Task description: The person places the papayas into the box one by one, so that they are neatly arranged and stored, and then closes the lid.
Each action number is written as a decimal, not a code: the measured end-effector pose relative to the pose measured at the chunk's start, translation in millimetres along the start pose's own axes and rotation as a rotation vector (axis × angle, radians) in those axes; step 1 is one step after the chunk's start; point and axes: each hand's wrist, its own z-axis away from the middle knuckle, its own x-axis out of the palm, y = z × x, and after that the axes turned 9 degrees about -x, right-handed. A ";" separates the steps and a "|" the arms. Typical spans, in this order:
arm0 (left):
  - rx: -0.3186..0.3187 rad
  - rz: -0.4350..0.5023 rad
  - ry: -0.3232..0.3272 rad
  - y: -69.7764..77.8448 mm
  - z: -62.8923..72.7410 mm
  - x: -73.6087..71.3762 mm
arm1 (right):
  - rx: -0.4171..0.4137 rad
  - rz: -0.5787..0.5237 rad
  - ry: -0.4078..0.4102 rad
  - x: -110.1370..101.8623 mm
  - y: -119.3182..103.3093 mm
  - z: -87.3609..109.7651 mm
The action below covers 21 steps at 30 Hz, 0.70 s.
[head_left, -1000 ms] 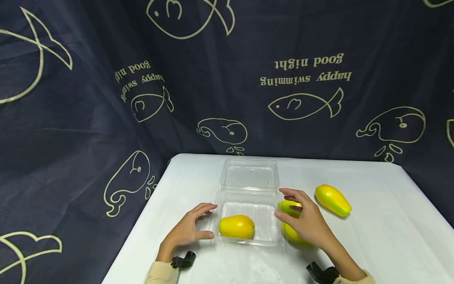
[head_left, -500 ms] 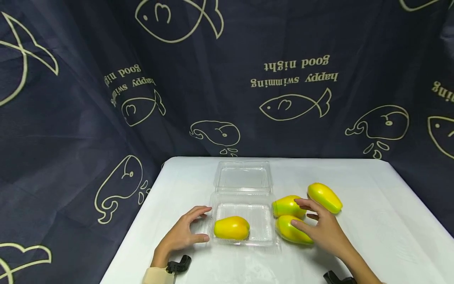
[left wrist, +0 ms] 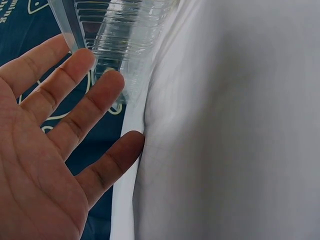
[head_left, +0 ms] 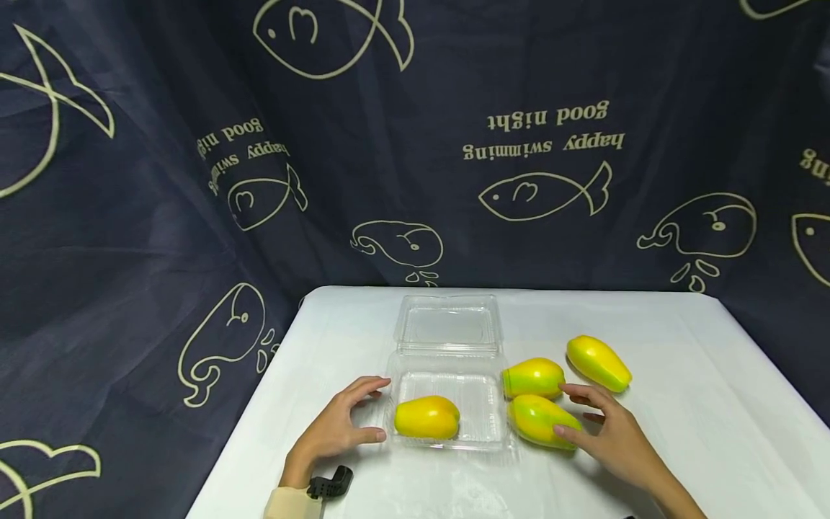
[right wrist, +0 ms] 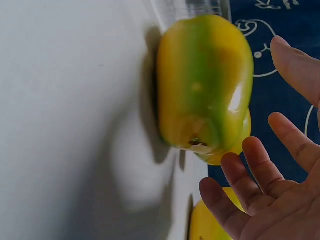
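The left hand (head_left: 333, 425) spreads its fingers just beside a clear container (head_left: 483, 404); contact cannot be told. Upside-down print on the dark cloth (head_left: 389, 144) behind reads "happy swimming" and "good night". The container, its lid (head_left: 449, 324) folded back, holds a yellow fruit (head_left: 426, 418) at its near left. To its right on the white surface (head_left: 350, 324) lie a rear fruit (head_left: 534, 376), a front fruit (head_left: 537, 419) and an outer fruit (head_left: 599, 362); the right hand (head_left: 612, 436), fingers spread, is at the front fruit's right end.
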 end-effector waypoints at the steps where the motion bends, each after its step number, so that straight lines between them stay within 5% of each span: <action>1: 0.001 -0.002 -0.003 0.4 -1.0 0.5 | 0.008 -0.008 -0.003 0.4 1.4 1.6; 15: 0.023 -0.009 -0.023 2.8 -9.1 5.3 | 0.145 -0.069 -0.049 4.8 15.9 13.8; 21: -0.001 -0.008 0.004 2.0 -2.9 1.9 | 0.123 -0.116 -0.074 10.8 14.8 8.5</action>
